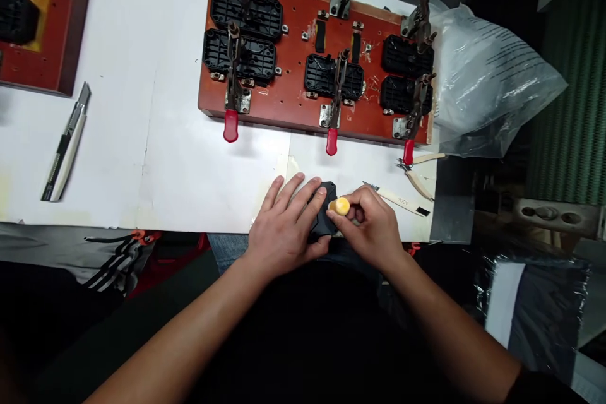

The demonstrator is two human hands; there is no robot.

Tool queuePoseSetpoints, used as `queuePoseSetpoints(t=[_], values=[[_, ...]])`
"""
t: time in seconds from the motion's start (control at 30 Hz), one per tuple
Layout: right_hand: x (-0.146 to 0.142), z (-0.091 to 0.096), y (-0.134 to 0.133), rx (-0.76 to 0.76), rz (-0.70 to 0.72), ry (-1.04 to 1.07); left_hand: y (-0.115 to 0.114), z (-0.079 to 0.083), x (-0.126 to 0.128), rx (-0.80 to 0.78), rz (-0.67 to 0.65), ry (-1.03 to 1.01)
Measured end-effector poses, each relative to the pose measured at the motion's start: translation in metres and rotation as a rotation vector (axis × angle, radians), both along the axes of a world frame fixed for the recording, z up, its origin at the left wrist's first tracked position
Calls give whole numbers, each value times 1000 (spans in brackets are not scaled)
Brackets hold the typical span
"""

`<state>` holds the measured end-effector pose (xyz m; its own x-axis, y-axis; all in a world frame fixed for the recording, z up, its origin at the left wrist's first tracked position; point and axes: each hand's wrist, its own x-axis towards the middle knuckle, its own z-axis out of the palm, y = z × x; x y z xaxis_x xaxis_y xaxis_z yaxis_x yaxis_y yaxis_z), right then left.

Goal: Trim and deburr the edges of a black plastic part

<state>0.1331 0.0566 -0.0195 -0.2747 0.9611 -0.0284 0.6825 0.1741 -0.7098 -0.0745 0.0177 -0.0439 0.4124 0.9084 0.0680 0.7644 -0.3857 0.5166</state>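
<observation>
My left hand (285, 227) lies over a black plastic part (324, 224) at the table's near edge, fingers stretched across it and thumb at its near side, steadying it. Much of the part is hidden under that hand. In my right hand (373, 224) a tool's short handle with a round yellow end (341, 206) is pinched between thumb and fingers. It stands roughly upright over the part's right side; its tip cannot be seen. Just right of this hand lies a cream-handled craft knife (400, 200), with cream-handled nippers (419, 180) farther off.
Beyond my hands stands a reddish-brown fixture board (288, 101) with toggle clamps over several black plastic parts (246, 53). A clear plastic bag (492, 76) touches its right end. Two utility knives (66, 142) lie at left, below another fixture (71, 25). The white table (189, 177) ends near my body.
</observation>
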Motion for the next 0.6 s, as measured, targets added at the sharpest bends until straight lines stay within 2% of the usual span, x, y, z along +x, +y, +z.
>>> queuePoseSetpoints(t=[0.13, 0.2, 0.37, 0.43, 0.53, 0.6], values=[[-1, -2, 6, 94, -57, 7, 1, 0, 0, 8, 14, 9], [0, -2, 1, 113, -64, -12, 1, 0, 1, 19, 9, 10], [11, 11, -36, -47, 88, -94, 0, -1, 2, 35, 14, 12], [18, 20, -39, -103, 146, -132, 0, -2, 2, 44, 26, 10], [30, 40, -20, -217, 209, -127, -1, 0, 3, 65, 25, 2], [37, 55, 8, -185, 176, -108, -4, 3, 2, 66, 24, 5]])
